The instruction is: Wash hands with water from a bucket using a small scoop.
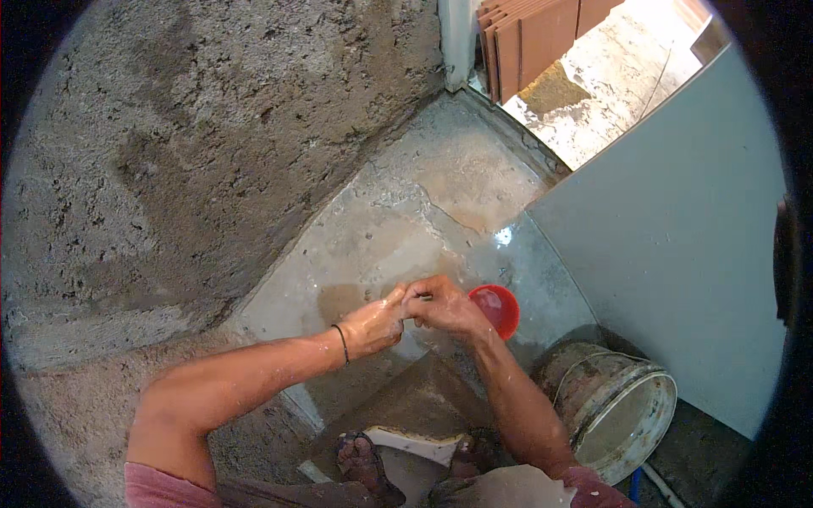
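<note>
My left hand (374, 326), wet and with a dark band at the wrist, is held out in front of me with its fingers curled in. My right hand (447, 306) meets it, its bent fingers closed on the thumb side of the left. Whether anything small lies between them is hidden. Just behind my right wrist is a red plastic bowl (506, 315) on the wet floor, with some pale liquid inside; the wrist covers part of its rim.
At my right, a dirty bucket (569, 385) lies tipped beside a grey door panel (677, 220). A rough concrete wall (212, 169) rises on the left. Beyond the doorway stand stacked brown tiles (542, 46). A white-edged piece (413, 444) lies between my feet.
</note>
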